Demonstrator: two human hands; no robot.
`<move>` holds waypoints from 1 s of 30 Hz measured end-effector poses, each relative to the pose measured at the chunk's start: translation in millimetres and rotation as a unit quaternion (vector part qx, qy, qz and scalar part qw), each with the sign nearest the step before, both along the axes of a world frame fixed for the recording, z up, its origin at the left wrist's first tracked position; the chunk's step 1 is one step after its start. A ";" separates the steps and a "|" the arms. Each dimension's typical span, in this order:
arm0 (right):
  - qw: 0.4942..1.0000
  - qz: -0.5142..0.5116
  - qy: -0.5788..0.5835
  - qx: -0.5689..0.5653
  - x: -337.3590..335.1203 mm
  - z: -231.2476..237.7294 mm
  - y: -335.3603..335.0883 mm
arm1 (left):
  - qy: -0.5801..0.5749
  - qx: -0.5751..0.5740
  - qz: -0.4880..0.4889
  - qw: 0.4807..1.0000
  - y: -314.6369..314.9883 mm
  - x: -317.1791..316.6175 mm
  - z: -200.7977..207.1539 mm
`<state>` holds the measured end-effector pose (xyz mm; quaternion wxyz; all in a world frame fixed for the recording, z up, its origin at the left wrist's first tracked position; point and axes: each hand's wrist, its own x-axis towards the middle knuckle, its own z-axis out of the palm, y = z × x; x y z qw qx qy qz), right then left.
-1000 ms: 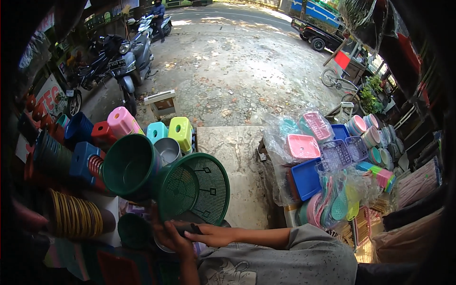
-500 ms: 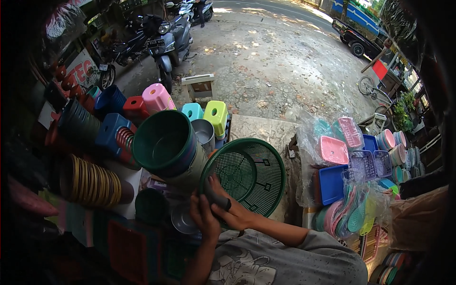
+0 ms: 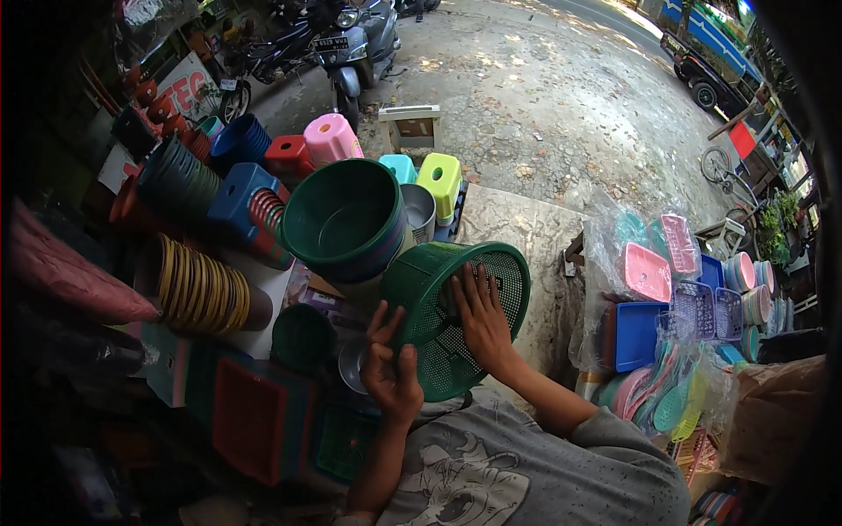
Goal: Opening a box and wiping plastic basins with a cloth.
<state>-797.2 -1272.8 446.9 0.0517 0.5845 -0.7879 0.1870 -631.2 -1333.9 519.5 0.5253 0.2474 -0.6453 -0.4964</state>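
A round green perforated plastic basket point(image 3: 421, 340) is tilted in front of my chest, its mouth turned to the right. My left hand point(image 3: 393, 377) holds it at the near left side, thumb up and fingers bent against the wall. Flat against the inside mesh lies my right hand point(image 3: 482, 324), fingers stretched out. A greyish patch shows beside those fingers; what it is I cannot make out. Just beyond the basket stands a stack of round tubs with a green one point(image 3: 346, 215) on top.
Plastic stools, a yellow-green one point(image 3: 440, 182) and a pink one point(image 3: 331, 138) among them, stand behind the tubs. Yellow-rimmed nested pots point(image 3: 206, 289) lie at left. Wrapped baskets and a blue tray point(image 3: 638, 336) sit at right. Motorcycles point(image 3: 351, 53) are parked farther off.
The basket has tipped, its mouth turning more to the right. My right hand has moved from the near rim to the inside wall, its fingers now spread. The view has shifted.
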 end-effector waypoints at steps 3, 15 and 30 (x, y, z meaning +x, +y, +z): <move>0.991 0.091 -0.097 0.024 27.9 -2.8 10.4 | 0.000 -0.027 0.020 0.999 0.1 -1.3 -2.1; 0.755 0.191 -0.607 0.161 35.0 73.7 31.8 | 0.035 0.236 0.071 0.968 5.4 -8.2 -46.7; 0.875 0.322 -0.287 0.221 -70.2 67.8 35.4 | -0.388 -0.069 -0.233 0.889 10.1 11.3 -67.6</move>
